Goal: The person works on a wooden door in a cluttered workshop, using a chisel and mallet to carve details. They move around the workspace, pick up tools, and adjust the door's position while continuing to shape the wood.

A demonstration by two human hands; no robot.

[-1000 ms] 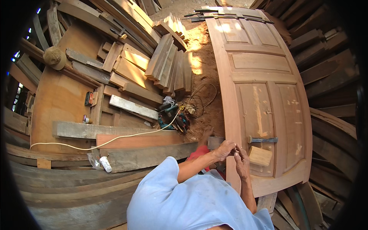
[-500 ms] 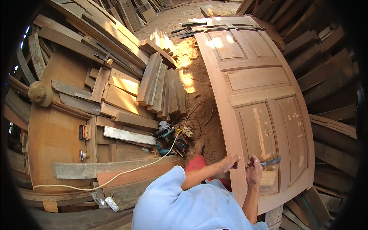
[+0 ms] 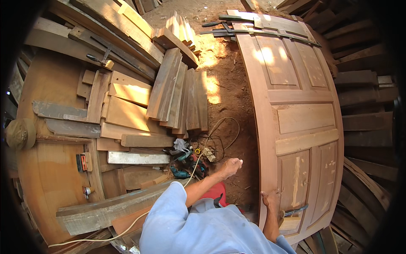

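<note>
- My left hand, twelve o'clock, has swung away from my right, fingers curled closed; contents unclear.
- Right hand, two o'clock, at the panelled door; grip unclear.
- Door lies one o'clock; two-handed fingerwork has broken off.

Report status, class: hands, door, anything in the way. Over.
Left hand above dirt, grip unclear. Right hand at left edge of door, contact unclear. Tool and block on door, close by right hand.

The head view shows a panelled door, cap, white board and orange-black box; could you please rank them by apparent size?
Panelled door
Cap and white board: too alike to rank
Orange-black box
</note>
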